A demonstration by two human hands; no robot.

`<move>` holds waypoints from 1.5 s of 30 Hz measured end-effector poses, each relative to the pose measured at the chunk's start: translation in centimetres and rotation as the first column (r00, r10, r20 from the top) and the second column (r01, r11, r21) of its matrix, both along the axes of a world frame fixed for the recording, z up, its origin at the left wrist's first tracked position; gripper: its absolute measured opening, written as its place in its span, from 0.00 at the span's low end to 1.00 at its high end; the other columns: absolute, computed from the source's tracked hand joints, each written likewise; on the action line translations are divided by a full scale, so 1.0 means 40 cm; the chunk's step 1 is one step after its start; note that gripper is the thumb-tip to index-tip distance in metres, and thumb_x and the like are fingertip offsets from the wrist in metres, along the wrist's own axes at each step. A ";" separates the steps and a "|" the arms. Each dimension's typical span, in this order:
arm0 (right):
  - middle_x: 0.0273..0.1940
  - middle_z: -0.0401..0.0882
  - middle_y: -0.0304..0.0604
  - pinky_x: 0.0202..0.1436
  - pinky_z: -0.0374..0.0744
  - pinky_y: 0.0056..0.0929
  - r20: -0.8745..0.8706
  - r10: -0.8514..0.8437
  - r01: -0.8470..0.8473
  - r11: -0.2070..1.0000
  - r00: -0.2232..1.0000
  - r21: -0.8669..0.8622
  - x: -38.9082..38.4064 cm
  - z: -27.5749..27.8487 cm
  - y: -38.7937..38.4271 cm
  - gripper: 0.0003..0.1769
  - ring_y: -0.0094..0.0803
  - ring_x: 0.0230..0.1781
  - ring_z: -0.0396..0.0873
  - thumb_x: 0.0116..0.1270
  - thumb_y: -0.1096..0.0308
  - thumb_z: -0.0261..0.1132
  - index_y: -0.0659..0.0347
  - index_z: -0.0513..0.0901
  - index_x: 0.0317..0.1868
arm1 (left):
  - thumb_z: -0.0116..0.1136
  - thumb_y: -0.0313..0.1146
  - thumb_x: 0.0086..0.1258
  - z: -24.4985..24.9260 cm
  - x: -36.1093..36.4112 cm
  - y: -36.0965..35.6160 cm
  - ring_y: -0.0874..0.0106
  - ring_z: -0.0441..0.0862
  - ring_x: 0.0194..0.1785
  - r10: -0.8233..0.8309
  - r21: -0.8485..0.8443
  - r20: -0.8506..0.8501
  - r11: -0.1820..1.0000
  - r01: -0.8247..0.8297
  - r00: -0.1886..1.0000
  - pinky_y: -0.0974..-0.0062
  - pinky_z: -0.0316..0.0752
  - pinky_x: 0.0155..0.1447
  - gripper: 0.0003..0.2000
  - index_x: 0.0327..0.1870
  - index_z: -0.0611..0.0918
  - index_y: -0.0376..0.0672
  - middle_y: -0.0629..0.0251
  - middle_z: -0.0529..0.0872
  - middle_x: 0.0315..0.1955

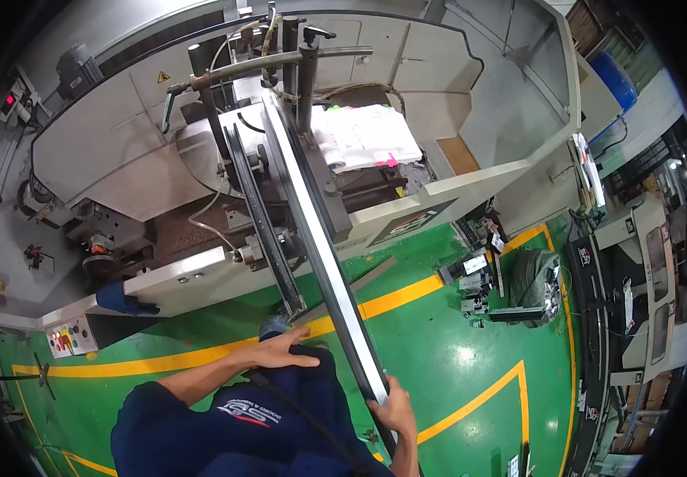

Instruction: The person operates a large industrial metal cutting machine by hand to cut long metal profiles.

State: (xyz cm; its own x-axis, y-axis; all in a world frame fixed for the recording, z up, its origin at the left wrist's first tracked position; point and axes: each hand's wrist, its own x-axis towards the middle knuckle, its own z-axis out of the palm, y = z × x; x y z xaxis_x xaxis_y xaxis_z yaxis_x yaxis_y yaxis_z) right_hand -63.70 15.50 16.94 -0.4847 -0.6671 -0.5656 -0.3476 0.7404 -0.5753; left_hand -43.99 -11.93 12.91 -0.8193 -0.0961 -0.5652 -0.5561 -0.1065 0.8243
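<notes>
A long white-and-black profile [323,246] is held near its lower end by the right hand [395,412], its fingers clenched around the edge. The profile is laid lengthwise across the open machine [113,167], between the upright posts, and its near end is extended past the machine's front over the green floor [454,381]. The left hand [286,350] is held in front of the torso, its fingers released and spread straight, with nothing grasped; it is placed close to the lower end of the dark rail [260,219], by which the profile is flanked on the left.

Inside the machine's trough-like housing, white sheets [367,135] with pink and green marks are laid to the right of the profile. A dark bag [530,278] is set on the floor at the right; its contents cannot be told. Short cut pieces [477,282] are heaped beside it. A blue drum [613,79] is seen beyond the machine's right end, its inside hidden. A dark blue cloth [125,298] is draped over the machine's front edge, near the button panel [71,337]
</notes>
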 end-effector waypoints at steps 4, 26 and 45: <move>0.60 0.80 0.61 0.66 0.74 0.47 0.000 -0.034 0.034 0.997 0.999 0.064 0.022 0.011 0.136 0.45 0.60 0.62 0.76 0.53 0.66 0.77 0.66 0.68 0.70 | 0.71 0.54 0.64 -0.006 -0.093 0.057 0.56 0.63 0.77 0.264 0.204 -0.100 0.949 -0.240 0.959 0.64 0.61 0.78 0.59 0.80 0.41 0.29 0.44 0.61 0.76; 0.63 0.75 0.53 0.66 0.74 0.41 -0.205 -0.950 0.634 0.012 -0.233 -0.773 0.373 -0.021 0.469 0.30 0.46 0.63 0.75 0.64 0.64 0.75 0.63 0.76 0.64 | 0.66 0.44 0.62 -0.184 -0.345 0.082 0.58 0.79 0.54 0.408 0.404 0.231 0.785 -0.469 0.883 0.49 0.73 0.58 0.19 0.51 0.79 0.48 0.63 0.82 0.51; 0.72 0.62 0.55 0.70 0.70 0.57 0.775 -0.406 0.457 -0.873 -0.485 -0.172 0.553 -0.081 0.548 0.53 0.49 0.72 0.65 0.63 0.49 0.74 0.65 0.52 0.77 | 0.63 0.51 0.59 -0.118 -0.342 0.109 0.62 0.76 0.58 0.264 0.334 0.172 0.891 -0.308 0.949 0.51 0.67 0.55 0.25 0.56 0.75 0.53 0.64 0.81 0.54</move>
State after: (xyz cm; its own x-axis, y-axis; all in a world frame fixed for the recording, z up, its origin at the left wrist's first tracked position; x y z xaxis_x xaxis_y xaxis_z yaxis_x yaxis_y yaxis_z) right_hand -41.59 37.42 13.72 -0.4916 0.6263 -0.6050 0.0774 -0.6606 -0.7467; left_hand -57.65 -7.58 8.19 -0.7115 -0.0923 -0.6966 -0.5485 -0.5466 0.6327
